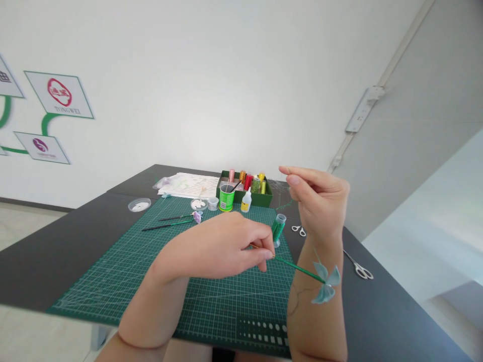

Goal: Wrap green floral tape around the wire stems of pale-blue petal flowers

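Observation:
My left hand (pixel 230 244) is closed in a pinch on a thin green stem (pixel 298 266) held over the green cutting mat (pixel 151 271). At the stem's right end sits a pale blue flower (pixel 326 284), in front of my right forearm. My right hand (pixel 320 201) is raised above it with the fingers curled and pressed together; a fine green thread runs from it, barely visible. A small clear tube of green material (pixel 278 229) stands on the mat just behind my left fingertips.
A green box (pixel 245 188) of thread spools, a green can (pixel 226 197), a glue bottle (pixel 246 201) and small white dishes stand at the back of the mat. Two stems with a purple flower (pixel 177 221) lie left. Scissors (pixel 358 266) and small scissors (pixel 299 230) lie right.

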Demonstrator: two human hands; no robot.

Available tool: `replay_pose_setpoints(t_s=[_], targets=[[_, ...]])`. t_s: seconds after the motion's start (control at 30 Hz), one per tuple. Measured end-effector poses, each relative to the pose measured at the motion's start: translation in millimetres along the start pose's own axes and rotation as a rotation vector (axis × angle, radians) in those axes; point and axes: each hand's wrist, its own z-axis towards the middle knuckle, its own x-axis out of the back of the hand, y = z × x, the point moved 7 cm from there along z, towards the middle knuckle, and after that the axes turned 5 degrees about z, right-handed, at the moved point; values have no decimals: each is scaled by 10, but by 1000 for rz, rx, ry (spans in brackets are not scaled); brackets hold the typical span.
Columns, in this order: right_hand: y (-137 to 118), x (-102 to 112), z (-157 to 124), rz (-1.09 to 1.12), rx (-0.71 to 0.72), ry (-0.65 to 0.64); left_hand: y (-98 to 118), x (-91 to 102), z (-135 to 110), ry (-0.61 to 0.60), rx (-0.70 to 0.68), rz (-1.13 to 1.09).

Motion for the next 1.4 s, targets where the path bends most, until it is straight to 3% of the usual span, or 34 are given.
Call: replay_pose_setpoints(t_s=[0.17,0.37,0.53,0.67,0.87,1.0,1.1,1.27,1.4], targets=[[42,-2,47,-169,-49,-31,59,59,-54,88,-34,8],[218,94,85,-254,-160,-102,133,229,-182,296,-46,66],[378,114,77,-276,-249,-172,97,405,-297,522,-60,155],[478,77,70,-217,-282,-237,117,452,-326,612,-100,221],[521,10,69,-195,-324,-342,172,359,-283,538,-140,337],[443,-3,65,-121,-339,-306,120,209,-255,356,-152,445],[399,64,53,-19,-388,-291,-105,153,-233,258,8,551],[291,239,-4,236,-481,-306,-588,243,-193,220,388,678],[198,362,14,295,-433,-206,-786,295,-161,166,499,697]])
